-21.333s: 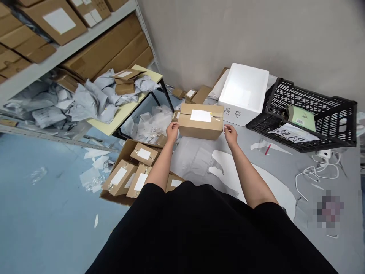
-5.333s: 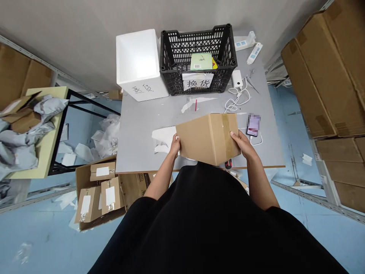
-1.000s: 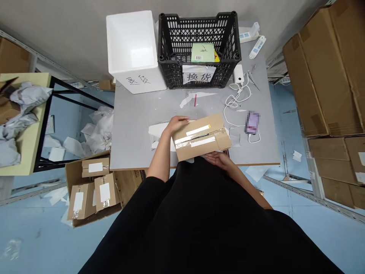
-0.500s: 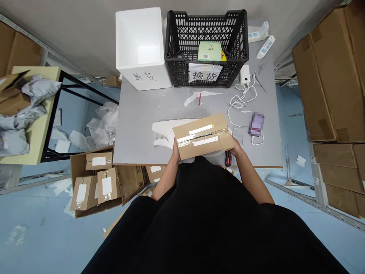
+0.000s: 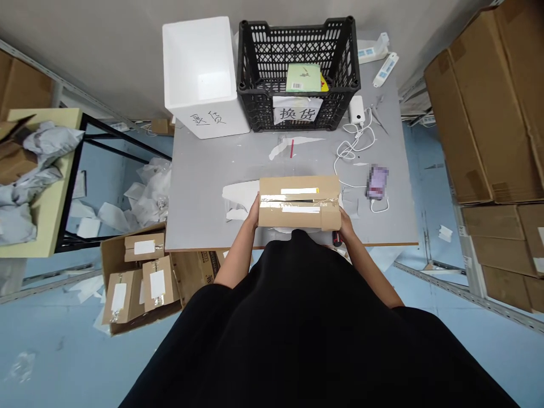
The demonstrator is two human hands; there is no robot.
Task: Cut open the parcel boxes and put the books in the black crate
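A brown cardboard box (image 5: 293,220) is held level between my two hands, close to the front edge of the grey table (image 5: 204,170). Clear tape runs along its top seam, which is cut and slightly parted, with torn white label strips on both sides. My left hand (image 5: 254,212) grips the box's left end, my right hand (image 5: 345,224) its right end; the far fingers are partly hidden. Torn white paper (image 5: 241,195) lies beneath the box. Beside my right hand sits a red and black box cutter (image 5: 336,238), partly covered.
A white foam bin (image 5: 208,116) and a black crate (image 5: 257,107) with booklets stand at the back. Right of them are a charger with a white cable (image 5: 349,148), a phone (image 5: 377,182) and power strips (image 5: 386,69). A carton (image 5: 106,243) of small boxes is at lower left.
Between my hands the box has turned from a tilt to nearly square with the table edge. The whole view has shifted slightly.
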